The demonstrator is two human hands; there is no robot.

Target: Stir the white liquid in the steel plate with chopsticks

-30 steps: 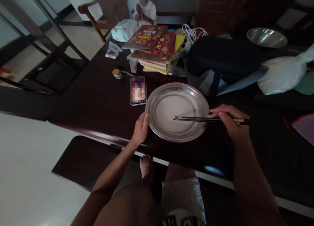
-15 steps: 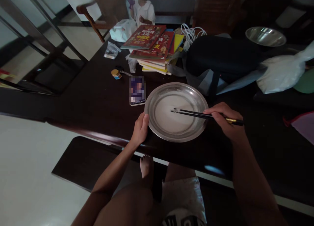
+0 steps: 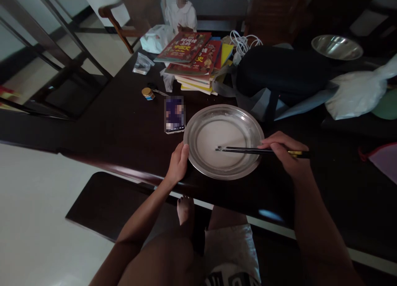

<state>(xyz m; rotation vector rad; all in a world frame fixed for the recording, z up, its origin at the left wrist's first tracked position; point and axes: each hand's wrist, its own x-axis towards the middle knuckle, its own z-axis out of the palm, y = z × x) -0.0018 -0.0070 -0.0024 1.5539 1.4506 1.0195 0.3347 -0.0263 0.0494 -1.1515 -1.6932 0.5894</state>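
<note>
Head view looks down on a shallow steel dish [image 3: 223, 142] near the front edge of a dark table [image 3: 118, 129], and everything else is best placed from that dish. Its flat bottom carries a thin pale liquid or batter, which seems to be why the dish lies level. The left hand [image 3: 178, 164] sits at the dish's left rim, fingers curled against the edge with the thumb on the lip, seemingly to keep the dish from sliding. The right hand [image 3: 283, 153] is just off the dish's right rim, closed around a pair of dark chopsticks [image 3: 248, 150] near their gold-banded top ends; the sticks lie almost flat across the dish with their tips close together at its middle, in or just above the pale layer, I cannot tell which. Just left of the dish lies a phone [image 3: 174, 114]. Beyond it, a stack of books [image 3: 195, 58] and a dark bag [image 3: 279, 73]; far right behind, a steel bowl [image 3: 337, 47].
</note>
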